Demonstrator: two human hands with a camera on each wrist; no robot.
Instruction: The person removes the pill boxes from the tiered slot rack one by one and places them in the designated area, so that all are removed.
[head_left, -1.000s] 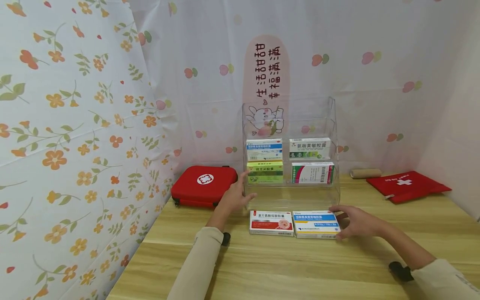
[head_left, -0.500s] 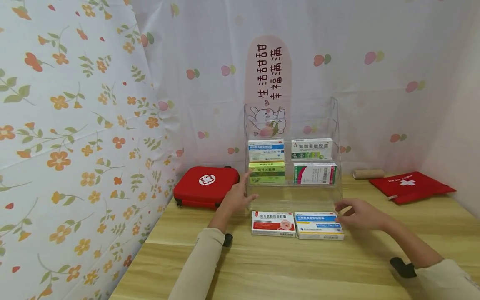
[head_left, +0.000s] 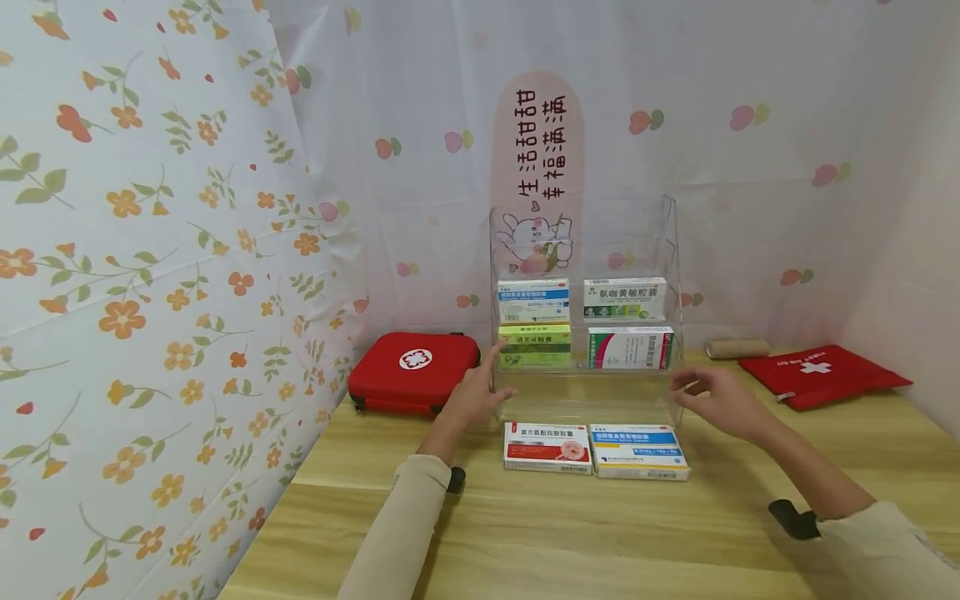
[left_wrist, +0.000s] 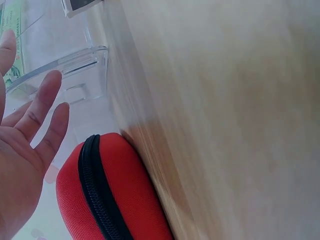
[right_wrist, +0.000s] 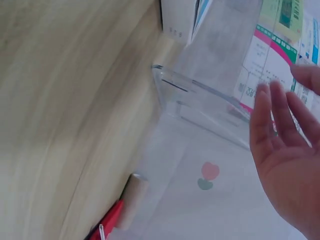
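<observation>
A clear acrylic tiered rack point(head_left: 588, 395) stands on the table. My left hand point(head_left: 469, 402) is at its left side, fingers extended; whether they touch the rack I cannot tell. My right hand point(head_left: 723, 405) hovers by the right side with loosely bent fingers and holds nothing. On the rack's upper tier are a blue-and-white medicine box point(head_left: 533, 301) and a green-and-white one point(head_left: 625, 300). Below them sit a lime-green box point(head_left: 535, 347) and a magenta-and-green box point(head_left: 631, 348). A red-and-white box point(head_left: 547, 448) and another blue-and-white box point(head_left: 639, 452) lie flat in front.
A red zipped first-aid case point(head_left: 413, 371) sits left of the rack, close behind my left hand. To the right lie a flat red pouch point(head_left: 825, 375) and a brown roll point(head_left: 737, 349). Patterned cloth point(head_left: 435, 167) hangs behind the table point(head_left: 540, 533).
My right hand has let go of the front blue-and-white box and risen to the rack's right side. My left hand has stayed by the left side.
</observation>
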